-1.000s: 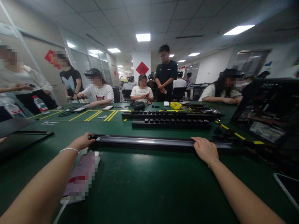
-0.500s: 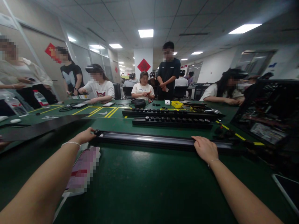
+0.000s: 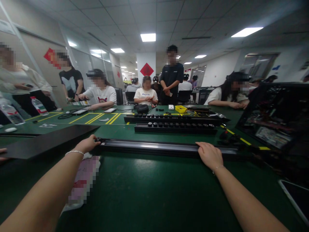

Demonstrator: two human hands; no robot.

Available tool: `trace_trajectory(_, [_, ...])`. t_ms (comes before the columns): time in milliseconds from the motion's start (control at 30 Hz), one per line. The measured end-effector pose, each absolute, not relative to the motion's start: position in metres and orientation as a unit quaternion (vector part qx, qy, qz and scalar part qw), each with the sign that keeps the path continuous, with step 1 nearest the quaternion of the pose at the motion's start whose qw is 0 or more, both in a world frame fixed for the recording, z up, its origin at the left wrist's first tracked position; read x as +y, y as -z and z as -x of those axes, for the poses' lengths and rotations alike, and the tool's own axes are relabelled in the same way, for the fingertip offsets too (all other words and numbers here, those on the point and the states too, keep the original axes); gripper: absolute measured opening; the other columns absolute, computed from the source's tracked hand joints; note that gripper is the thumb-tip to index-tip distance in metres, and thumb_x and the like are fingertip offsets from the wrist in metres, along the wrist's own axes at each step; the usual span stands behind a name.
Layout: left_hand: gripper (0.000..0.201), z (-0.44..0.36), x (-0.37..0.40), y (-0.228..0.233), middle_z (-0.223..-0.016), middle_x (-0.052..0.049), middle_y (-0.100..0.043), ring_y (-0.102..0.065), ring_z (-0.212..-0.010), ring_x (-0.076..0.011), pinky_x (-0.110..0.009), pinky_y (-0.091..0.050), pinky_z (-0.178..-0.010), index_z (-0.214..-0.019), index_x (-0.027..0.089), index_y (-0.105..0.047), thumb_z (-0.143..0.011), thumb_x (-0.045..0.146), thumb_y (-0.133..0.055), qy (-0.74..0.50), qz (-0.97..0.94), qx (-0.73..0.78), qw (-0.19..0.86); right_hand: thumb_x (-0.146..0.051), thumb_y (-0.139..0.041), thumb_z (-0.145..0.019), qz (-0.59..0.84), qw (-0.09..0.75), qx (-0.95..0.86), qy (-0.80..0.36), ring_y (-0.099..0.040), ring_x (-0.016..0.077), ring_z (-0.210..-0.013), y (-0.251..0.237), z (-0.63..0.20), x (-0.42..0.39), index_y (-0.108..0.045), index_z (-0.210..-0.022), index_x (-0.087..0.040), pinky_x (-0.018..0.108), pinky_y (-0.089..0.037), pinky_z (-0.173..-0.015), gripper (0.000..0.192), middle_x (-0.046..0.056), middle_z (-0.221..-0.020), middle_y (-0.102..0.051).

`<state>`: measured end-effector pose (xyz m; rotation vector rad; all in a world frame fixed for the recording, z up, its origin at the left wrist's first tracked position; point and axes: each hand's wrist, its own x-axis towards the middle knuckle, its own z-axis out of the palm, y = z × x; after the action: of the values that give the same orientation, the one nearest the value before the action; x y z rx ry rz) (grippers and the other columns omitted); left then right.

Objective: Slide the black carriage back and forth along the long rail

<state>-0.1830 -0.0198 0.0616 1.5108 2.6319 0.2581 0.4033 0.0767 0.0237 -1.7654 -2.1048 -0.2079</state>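
A long black rail [image 3: 149, 147] with a shiny top lies across the green table [image 3: 145, 193] in front of me. My left hand [image 3: 87, 144] grips its left end. My right hand [image 3: 209, 155] rests palm-down over the rail toward its right end, fingers curled on it. A flat pixelated packet [image 3: 83, 180] lies under my left forearm. A large black panel [image 3: 45, 141] sits just left of my left hand, with another person's fingers [image 3: 3, 154] at its far left edge.
Two black strips with round sockets [image 3: 176, 124] lie behind the rail. A black open chassis [image 3: 275, 119] stands at the right, a phone [image 3: 294, 196] near the right edge. Water bottles [image 3: 38, 106] and several co-workers line the far side.
The black panel at the left has slid in toward my left hand. Both my hands stay on the rail, which has hardly shifted.
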Motion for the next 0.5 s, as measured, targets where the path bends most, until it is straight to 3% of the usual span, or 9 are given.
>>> trace_trajectory(233, [0.051,0.177,-0.021,-0.062,-0.090,-0.010,-0.066,-0.060,-0.078,-0.0203,-0.026,-0.041,-0.064,-0.109,0.012,-0.048,-0.077,0.052,-0.044,-0.059,-0.488,0.867,0.079,-0.026,-0.029,-0.083,0.632,0.195,-0.747,0.061,-0.047,0.0196,-0.114,-0.024,-0.402,0.076,-0.059,-0.115,-0.027,0.038,-0.035,-0.092,0.043,0.001,-0.122,-0.058])
trace_trajectory(500, [0.048,0.170,-0.016,-0.061,-0.080,-0.008,-0.067,-0.062,-0.073,-0.0198,-0.025,-0.043,-0.061,-0.106,0.009,-0.050,-0.075,0.046,-0.046,-0.065,-0.483,0.870,0.080,-0.026,-0.029,-0.083,0.627,0.200,-0.750,0.059,-0.046,0.0202,-0.114,-0.024,-0.401,0.075,-0.058,-0.115,-0.026,0.039,-0.035,-0.090,0.044,0.001,-0.122,-0.058])
